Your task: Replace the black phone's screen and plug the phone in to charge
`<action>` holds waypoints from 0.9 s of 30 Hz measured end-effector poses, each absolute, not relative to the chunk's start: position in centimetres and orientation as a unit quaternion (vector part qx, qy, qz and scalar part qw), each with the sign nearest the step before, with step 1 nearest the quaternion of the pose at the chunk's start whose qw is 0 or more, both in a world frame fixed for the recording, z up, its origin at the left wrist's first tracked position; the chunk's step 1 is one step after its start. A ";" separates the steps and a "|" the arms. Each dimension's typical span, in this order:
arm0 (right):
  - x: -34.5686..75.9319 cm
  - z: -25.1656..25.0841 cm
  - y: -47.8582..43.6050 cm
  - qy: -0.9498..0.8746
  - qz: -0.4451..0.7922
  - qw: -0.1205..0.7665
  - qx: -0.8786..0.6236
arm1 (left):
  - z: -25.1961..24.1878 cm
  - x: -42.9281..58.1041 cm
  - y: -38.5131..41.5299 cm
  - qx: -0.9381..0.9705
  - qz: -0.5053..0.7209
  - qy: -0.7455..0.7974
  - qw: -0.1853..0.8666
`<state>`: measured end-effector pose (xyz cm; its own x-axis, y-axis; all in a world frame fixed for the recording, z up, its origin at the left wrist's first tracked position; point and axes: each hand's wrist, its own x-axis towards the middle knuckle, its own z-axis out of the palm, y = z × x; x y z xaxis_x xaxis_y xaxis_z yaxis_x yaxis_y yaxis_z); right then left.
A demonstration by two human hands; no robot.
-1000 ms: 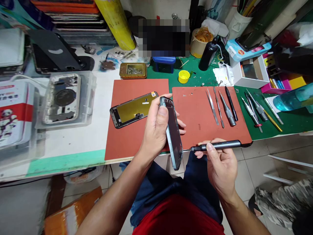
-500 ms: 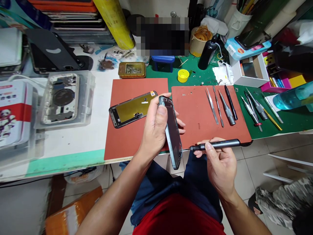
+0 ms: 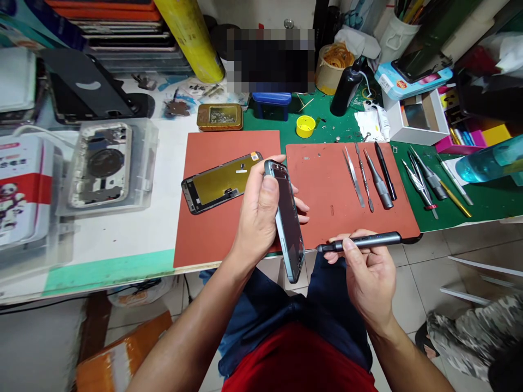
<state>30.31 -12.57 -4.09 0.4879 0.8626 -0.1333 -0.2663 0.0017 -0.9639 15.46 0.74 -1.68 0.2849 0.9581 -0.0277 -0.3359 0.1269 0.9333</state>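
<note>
Cluttered tabletop (image 3: 134,234), phone (image 3: 291,223) tilted over its near edge

Head view: clear plastic case (image 3: 149,149) holds a phone shell (image 3: 105,162); brassy tin (image 3: 200,121) holds small metal bits (image 3: 223,115). Left hand (image 3: 257,220), fingers (image 3: 303,206) wrapped round the phone, partly hides a gold-backed screen panel (image 3: 216,186); right hand (image 3: 371,283) grips a slim dark driver (image 3: 378,239) in its fingers (image 3: 354,252), tip beside the phone.

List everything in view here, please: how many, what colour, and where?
Phone: 1, dark with blue-grey frame, in left hand
Pen-shaped tool: 1, dark grey, in right hand
Mats: 2, reddish, on bench
Loose panel: 1, gold and black, left mat
Slim tools: 4, silver, grey and black, right mat
Tin: 1, gold, behind left mat
Cap: 1, yellow, behind right mat
Squeeze bottle: 1, black, behind right mat
Other items: too many to count, mixed colours, around the bench
Hands: 2, bare, at the bench's front edge
</note>
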 end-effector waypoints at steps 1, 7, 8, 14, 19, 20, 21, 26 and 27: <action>30.3 -4.1 -12.6 -0.266 0.431 0.657 -0.558 | -1.7 15.5 0.7 0.447 0.487 0.348 0.665; 30.1 -4.2 -12.5 -0.260 0.428 0.663 -0.556 | -1.6 15.5 0.8 0.446 0.483 0.347 0.669; 30.1 -4.2 -12.5 -0.260 0.427 0.663 -0.558 | -1.5 15.5 0.7 0.446 0.483 0.348 0.668; 30.1 -4.1 -12.5 -0.262 0.425 0.657 -0.565 | -1.4 15.5 0.7 0.448 0.484 0.352 0.664; 30.2 -3.9 -12.5 -0.260 0.430 0.654 -0.566 | -1.4 15.5 0.8 0.450 0.480 0.354 0.665; 30.2 -3.9 -12.5 -0.259 0.431 0.653 -0.566 | -1.4 15.5 0.8 0.450 0.478 0.356 0.665; 30.2 -3.9 -12.5 -0.259 0.431 0.653 -0.566 | -1.4 15.5 0.8 0.451 0.477 0.358 0.664; 30.2 -3.9 -12.5 -0.262 0.432 0.651 -0.567 | -1.4 15.5 0.7 0.452 0.478 0.358 0.663; 30.2 -3.9 -12.5 -0.263 0.432 0.651 -0.567 | -1.4 15.5 0.7 0.452 0.478 0.358 0.663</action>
<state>30.20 -12.53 -3.95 0.4896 0.8594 -0.1474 -0.2641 -0.0149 -0.9644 15.55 0.70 -1.44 0.2874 0.9569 -0.0431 -0.3097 0.1355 0.9411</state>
